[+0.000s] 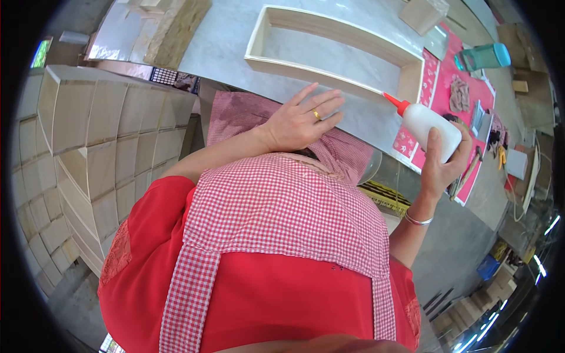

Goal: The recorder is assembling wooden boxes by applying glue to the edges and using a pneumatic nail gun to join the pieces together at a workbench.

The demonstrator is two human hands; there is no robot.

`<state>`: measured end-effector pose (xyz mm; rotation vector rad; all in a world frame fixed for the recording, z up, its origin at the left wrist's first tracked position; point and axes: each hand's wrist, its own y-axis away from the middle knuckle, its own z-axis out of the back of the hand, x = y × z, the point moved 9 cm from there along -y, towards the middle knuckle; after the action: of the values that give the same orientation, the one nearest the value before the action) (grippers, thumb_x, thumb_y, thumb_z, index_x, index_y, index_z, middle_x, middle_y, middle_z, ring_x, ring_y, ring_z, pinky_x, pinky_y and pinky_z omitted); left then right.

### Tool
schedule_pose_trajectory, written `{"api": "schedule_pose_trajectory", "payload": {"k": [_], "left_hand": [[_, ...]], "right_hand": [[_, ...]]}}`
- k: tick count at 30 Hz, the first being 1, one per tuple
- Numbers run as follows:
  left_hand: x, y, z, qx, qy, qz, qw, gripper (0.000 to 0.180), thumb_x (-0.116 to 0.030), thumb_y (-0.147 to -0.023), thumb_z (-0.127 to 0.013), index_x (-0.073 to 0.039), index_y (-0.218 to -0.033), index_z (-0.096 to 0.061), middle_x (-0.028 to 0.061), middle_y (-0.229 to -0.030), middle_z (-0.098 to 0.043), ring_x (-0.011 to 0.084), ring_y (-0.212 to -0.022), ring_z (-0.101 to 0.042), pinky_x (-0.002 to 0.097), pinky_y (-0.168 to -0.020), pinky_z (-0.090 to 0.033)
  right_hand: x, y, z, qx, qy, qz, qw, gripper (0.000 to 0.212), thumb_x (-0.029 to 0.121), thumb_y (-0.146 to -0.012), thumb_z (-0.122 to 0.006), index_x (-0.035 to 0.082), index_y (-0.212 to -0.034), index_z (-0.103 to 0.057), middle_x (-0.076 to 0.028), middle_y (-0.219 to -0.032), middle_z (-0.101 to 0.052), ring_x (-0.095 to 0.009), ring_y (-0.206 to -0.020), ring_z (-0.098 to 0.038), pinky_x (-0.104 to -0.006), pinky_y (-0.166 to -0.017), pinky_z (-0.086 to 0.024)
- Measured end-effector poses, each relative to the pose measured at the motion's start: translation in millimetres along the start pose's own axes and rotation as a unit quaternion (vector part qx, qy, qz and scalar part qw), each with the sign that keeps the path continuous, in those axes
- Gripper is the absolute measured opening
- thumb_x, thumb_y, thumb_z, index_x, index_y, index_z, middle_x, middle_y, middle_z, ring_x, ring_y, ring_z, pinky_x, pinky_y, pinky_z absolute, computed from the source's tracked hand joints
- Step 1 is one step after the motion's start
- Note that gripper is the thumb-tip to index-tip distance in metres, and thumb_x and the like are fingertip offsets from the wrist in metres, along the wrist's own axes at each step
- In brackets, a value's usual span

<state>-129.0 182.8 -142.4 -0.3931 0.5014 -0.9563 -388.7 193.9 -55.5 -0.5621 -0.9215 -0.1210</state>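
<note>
A long rectangular wooden frame (344,34), pale and open in the middle, lies on the grey worktable (218,47). My right hand (445,167) is wrapped round a white squeeze bottle (421,125) with a red pointed nozzle (394,102). The bottle tilts up to the left, its tip at the near wall of the frame close to the right corner; whether it touches cannot be made out. My left hand (301,120) is open, fingers spread, at the table's front edge just short of the frame, holding nothing.
Stacked wooden boxes (106,117) rise on the left. A wood block (424,15) sits beyond the frame. On a pink patterned cloth (447,65) at right are a crumpled rag (459,96) and several tools. A teal bottle (482,57) lies near the cloth.
</note>
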Motion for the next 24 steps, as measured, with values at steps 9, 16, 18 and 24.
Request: {"api": "schedule_pose_trajectory", "payload": {"k": [9,16,18,24], "left_hand": [[-0.5,-10.7,-4.3,0.018,0.014,0.006,1.000,0.034,-0.012,-0.081,-0.065,-0.007,-0.114,-0.065,0.0114,-0.135,-0.057,0.0267,-0.132,-0.051,0.0510,-0.111,-0.036],[-0.9,-16.0,-7.1,0.039,0.030,0.004,0.999,0.038,-0.009,-0.079,-0.069,-0.007,-0.117,-0.066,0.0122,-0.135,-0.056,0.0289,-0.132,-0.051,0.0512,-0.111,-0.037],[-0.6,-15.7,-9.0,0.046,0.036,0.007,0.998,0.037,-0.009,-0.079,-0.070,-0.006,-0.116,-0.066,0.0128,-0.133,-0.056,0.0303,-0.130,-0.053,0.0508,-0.109,-0.039],[-4.1,-18.0,-8.6,0.040,0.069,-0.008,0.997,0.026,-0.008,-0.076,-0.073,-0.005,-0.102,-0.068,0.0125,-0.126,-0.060,0.0315,-0.122,-0.057,0.0490,-0.099,-0.046]], "right_hand": [[-23.1,-1.1,47.9,-0.052,0.044,-0.010,0.998,0.040,0.015,-0.086,-0.079,0.000,-0.116,-0.056,-0.008,-0.106,-0.060,-0.015,-0.095,-0.060,-0.0291,-0.082,-0.051],[-39.9,-3.2,60.8,-0.077,0.044,-0.019,0.996,0.042,0.015,-0.086,-0.079,-0.001,-0.116,-0.055,-0.009,-0.106,-0.060,-0.016,-0.095,-0.060,-0.0296,-0.082,-0.051],[-51.0,-6.8,60.4,-0.093,0.027,-0.021,0.995,0.042,0.015,-0.086,-0.079,-0.001,-0.117,-0.055,-0.010,-0.106,-0.060,-0.017,-0.095,-0.060,-0.0300,-0.083,-0.051],[-109.5,-45.1,21.9,-0.194,0.004,-0.051,0.980,0.047,0.016,-0.079,-0.083,-0.003,-0.110,-0.053,-0.012,-0.106,-0.056,-0.020,-0.099,-0.057,-0.0344,-0.090,-0.048]]}}
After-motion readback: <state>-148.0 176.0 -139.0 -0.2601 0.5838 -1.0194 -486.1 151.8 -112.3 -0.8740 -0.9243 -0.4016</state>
